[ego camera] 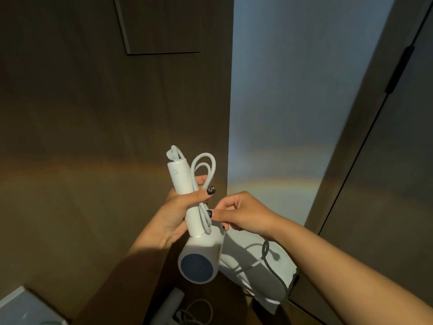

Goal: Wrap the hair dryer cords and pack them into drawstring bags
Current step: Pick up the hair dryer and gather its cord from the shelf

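- The left hand (pixel 173 214) grips the handle of a white hair dryer (pixel 194 221), held upside down in mid-air in front of a brown wall panel; its thumb clamps a loop of the white cord (pixel 203 184) against the handle.
- The right hand (pixel 239 213) pinches the cord low on the handle, just above the barrel, fingers curled round it.
- The rest of the cord trails down behind the barrel, across a white drawstring bag (pixel 269 273) that lies below, by a glass door.
- A second white dryer (pixel 171 301) with its own loose cord lies at the bottom edge, partly cut off.
- Judged risks: the folded loop is held by one thumb only, so shifting that grip could let it spring open and undo the wrapping.
- The trailing length may snag on the bag or the other cord as it is drawn up, dragging them.
- Winding too tightly near the handle end could kink the cord at its strain relief.
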